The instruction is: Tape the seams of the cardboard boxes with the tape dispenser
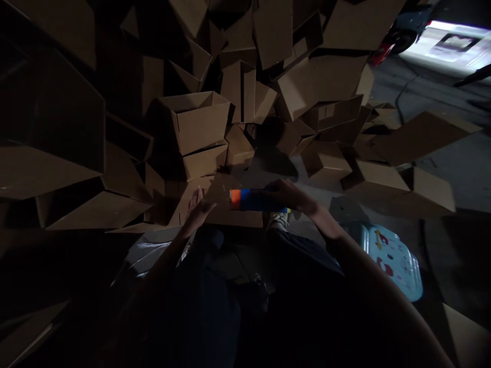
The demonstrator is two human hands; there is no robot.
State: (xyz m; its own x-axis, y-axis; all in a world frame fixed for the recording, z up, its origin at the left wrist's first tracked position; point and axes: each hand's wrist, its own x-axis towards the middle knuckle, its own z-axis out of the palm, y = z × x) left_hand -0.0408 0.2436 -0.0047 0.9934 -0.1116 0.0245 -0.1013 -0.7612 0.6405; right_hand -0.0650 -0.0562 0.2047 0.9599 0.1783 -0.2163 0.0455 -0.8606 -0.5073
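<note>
My right hand (289, 197) is wrapped round a blue tool with an orange end (253, 200), likely a tape dispenser, held across a cardboard box (230, 212) in front of my knees. My left hand (197, 207) rests flat against the left side of that box, fingers stretched out. The scene is dim and the box's lower part is hidden by my legs.
A large heap of brown cardboard boxes (199, 120) fills the space ahead and to the left. A light blue plastic stool (395, 258) stands at my right on the grey floor (460, 158). A vehicle's edge (441, 41) shows at the top right.
</note>
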